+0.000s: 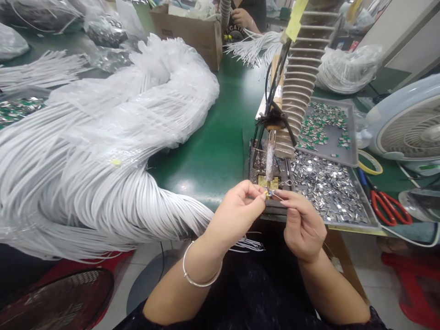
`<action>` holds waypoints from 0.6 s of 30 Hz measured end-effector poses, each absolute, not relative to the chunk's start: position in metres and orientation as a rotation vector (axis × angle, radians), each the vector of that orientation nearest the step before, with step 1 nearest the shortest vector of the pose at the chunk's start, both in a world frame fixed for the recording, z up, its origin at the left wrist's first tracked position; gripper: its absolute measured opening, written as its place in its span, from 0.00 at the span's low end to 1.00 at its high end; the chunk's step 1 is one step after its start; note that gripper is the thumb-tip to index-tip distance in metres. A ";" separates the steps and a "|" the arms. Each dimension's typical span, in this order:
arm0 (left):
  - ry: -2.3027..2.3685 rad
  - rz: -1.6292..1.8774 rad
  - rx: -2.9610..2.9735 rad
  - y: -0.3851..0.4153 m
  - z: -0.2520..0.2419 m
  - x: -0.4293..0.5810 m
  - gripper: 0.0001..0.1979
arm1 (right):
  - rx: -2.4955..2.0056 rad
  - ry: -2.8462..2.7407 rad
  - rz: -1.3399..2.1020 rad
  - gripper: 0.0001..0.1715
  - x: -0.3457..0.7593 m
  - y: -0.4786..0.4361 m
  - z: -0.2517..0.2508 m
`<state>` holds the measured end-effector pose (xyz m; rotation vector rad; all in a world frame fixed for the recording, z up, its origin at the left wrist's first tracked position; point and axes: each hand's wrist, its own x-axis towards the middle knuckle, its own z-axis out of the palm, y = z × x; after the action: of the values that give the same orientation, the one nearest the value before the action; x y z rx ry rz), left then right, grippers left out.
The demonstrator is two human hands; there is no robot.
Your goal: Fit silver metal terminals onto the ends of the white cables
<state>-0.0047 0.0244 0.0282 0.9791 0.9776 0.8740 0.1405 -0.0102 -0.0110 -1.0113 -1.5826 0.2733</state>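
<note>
My left hand and my right hand meet at the centre, their fingertips pinching a tiny metal part with thin wire attached. The right hand's fingers hold a thin wire that trails down past the wrist. Just behind the fingertips, an upright soldering iron stands with its tip over a yellow pad. A large mass of white cables in plastic film lies to the left, its loose ends reaching below my left wrist.
A tray of silver metal pieces and a tray of small green parts sit right of the iron on the green bench. Red-handled scissors, a fan and a ribbed beige hose stand nearby. A co-worker's hand shows beyond a cardboard box.
</note>
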 end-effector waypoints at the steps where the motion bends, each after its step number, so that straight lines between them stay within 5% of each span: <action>1: 0.975 0.876 0.976 0.024 0.028 -0.005 0.08 | -1.010 -1.584 0.264 0.13 0.140 -0.010 -0.011; 18: 0.940 0.880 0.988 0.022 0.032 -0.008 0.08 | -0.998 -1.659 0.194 0.15 0.142 -0.008 -0.006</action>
<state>-0.0076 0.0217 0.0317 0.9875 0.9400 0.8803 0.1424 -0.0076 -0.0062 -0.9984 -1.6586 0.1939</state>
